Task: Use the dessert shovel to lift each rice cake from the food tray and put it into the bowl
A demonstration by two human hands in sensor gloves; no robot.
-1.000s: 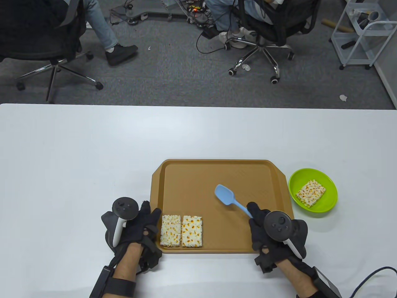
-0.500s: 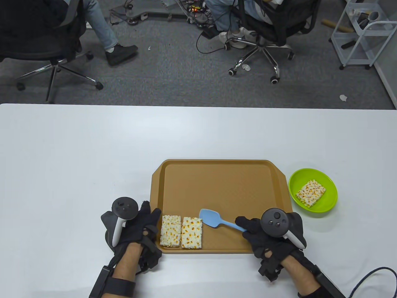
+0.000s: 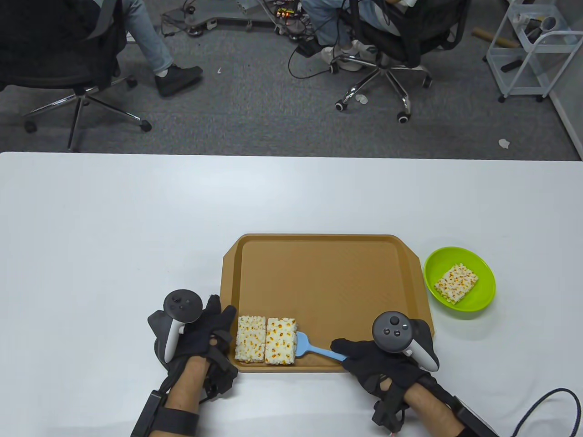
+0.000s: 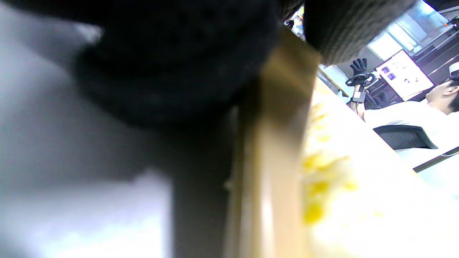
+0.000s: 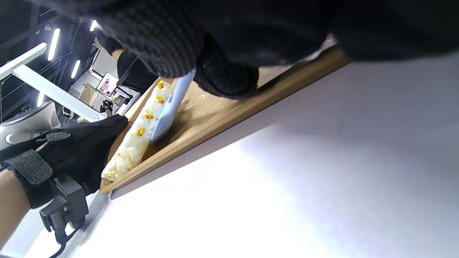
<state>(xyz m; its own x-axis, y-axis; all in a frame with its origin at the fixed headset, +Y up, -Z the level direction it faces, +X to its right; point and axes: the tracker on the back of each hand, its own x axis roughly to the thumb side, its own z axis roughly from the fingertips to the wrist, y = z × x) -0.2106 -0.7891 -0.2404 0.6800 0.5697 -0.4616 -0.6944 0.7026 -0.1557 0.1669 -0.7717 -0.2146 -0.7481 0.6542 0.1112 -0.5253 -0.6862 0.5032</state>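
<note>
Two rice cakes (image 3: 265,339) lie side by side at the near left corner of the brown tray (image 3: 328,255). My right hand (image 3: 360,353) grips the handle of the light blue dessert shovel (image 3: 306,346); its blade has slid under the right edge of the right rice cake (image 3: 280,341), also seen in the right wrist view (image 5: 138,138) with the shovel (image 5: 168,111) against it. My left hand (image 3: 214,325) rests its straight fingers on the tray's left rim (image 4: 272,150). A third rice cake (image 3: 455,283) lies in the green bowl (image 3: 483,300) right of the tray.
The white table (image 3: 114,227) carries the tray and bowl. Beyond its far edge are office chairs (image 3: 391,41), seated people's legs, cables and a white cart (image 3: 533,50). A cable (image 3: 542,405) trails near my right forearm.
My right hand has swung the shovel from mid-tray leftward and nearer, pushing its blade under the right rice cake. The left hand has stayed at the tray rim.
</note>
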